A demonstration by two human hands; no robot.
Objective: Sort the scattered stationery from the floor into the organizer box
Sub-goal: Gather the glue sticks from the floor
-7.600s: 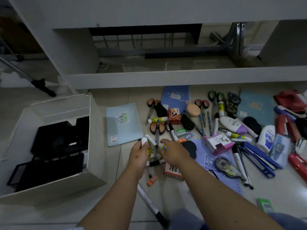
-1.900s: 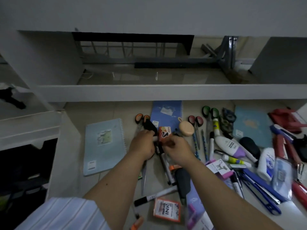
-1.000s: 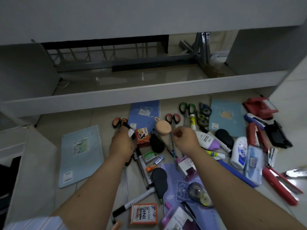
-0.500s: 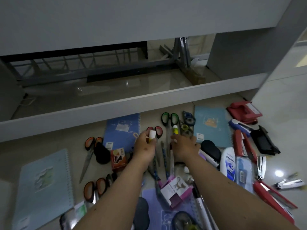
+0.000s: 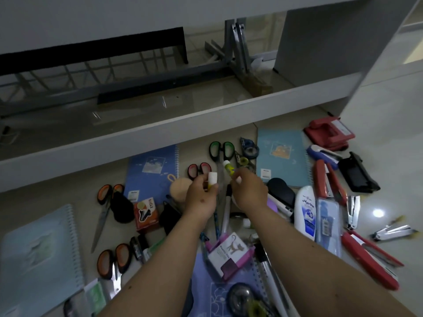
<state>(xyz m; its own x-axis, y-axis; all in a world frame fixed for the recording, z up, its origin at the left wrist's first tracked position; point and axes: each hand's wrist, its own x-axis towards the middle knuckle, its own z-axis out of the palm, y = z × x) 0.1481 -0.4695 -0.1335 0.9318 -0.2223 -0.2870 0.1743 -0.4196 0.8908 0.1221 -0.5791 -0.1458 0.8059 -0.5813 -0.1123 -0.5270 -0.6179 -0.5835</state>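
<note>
The left hand [image 5: 199, 197] pinches a small white-capped yellow glue stick [image 5: 211, 180] upright, just left of the green-handled scissors [image 5: 221, 152]. The right hand [image 5: 249, 191] grips another white-capped yellow glue stick [image 5: 228, 167], tilted up-left, below those scissors.

Four scissors [image 5: 221, 150] (three notebooks [image 5: 282, 156])

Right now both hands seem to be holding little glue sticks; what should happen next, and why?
Probably lift the right hand, which pinches the white-capped yellow glue stick among the scissors; the left hand already grips another white-capped stick, and no organizer box is in view.
</note>
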